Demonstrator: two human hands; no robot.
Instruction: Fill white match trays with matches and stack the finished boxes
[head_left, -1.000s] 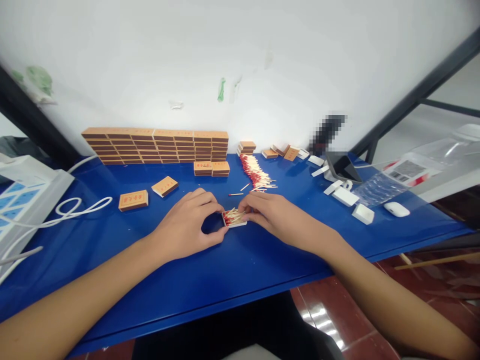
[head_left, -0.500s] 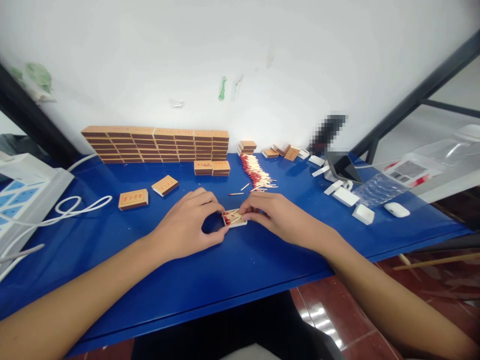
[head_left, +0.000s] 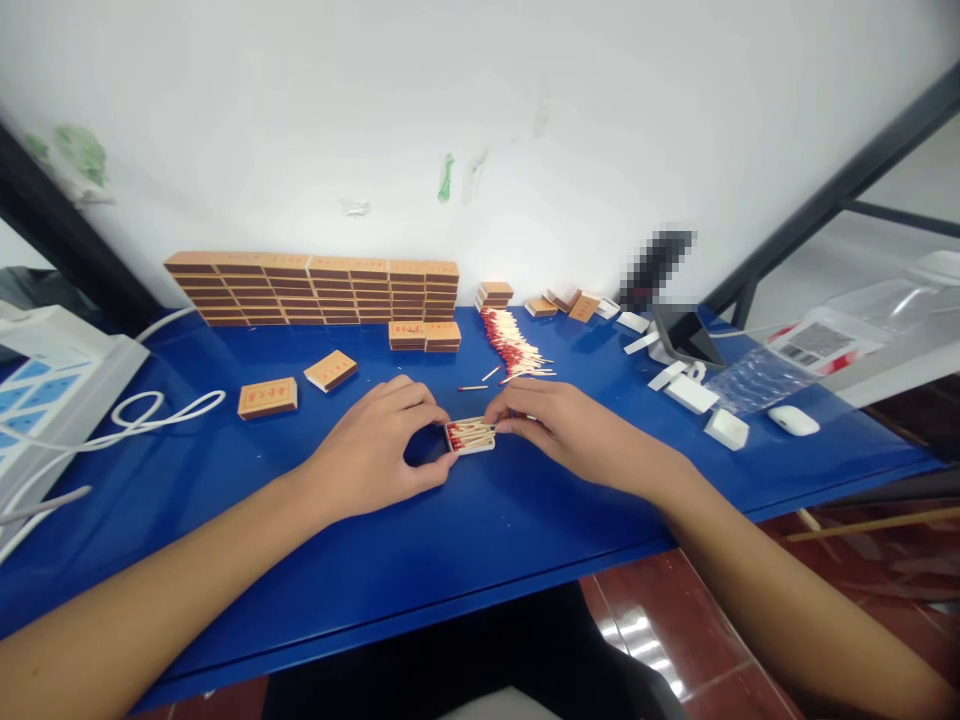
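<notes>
A small white matchbox tray (head_left: 477, 449) full of red-tipped matches (head_left: 470, 433) lies on the blue table in front of me. The thumb and forefinger of my left hand (head_left: 386, 440) grip its left end. At the opposite end, my right hand (head_left: 551, 425) has its thumb and fingertips pinched together on the pale end of a match; the other fingers curl in behind. Most heads in the tray point left. One loose match (head_left: 472, 388) lies beyond the tray, and behind it spreads a heap of matches (head_left: 514, 343).
Stacked matchboxes (head_left: 315, 290) form a wall at the back left, with a lower stack (head_left: 424, 337) before it. Two single matchboxes (head_left: 268, 398) (head_left: 331, 371) lie left. A white cable (head_left: 169, 410) curls beside a power strip (head_left: 45, 390). White cases (head_left: 726, 428) and plastic wrap (head_left: 772, 370) sit right.
My right hand has shifted slightly right, uncovering more of the tray. The matches inside lie straighter and more parallel. My left hand has kept its hold.
</notes>
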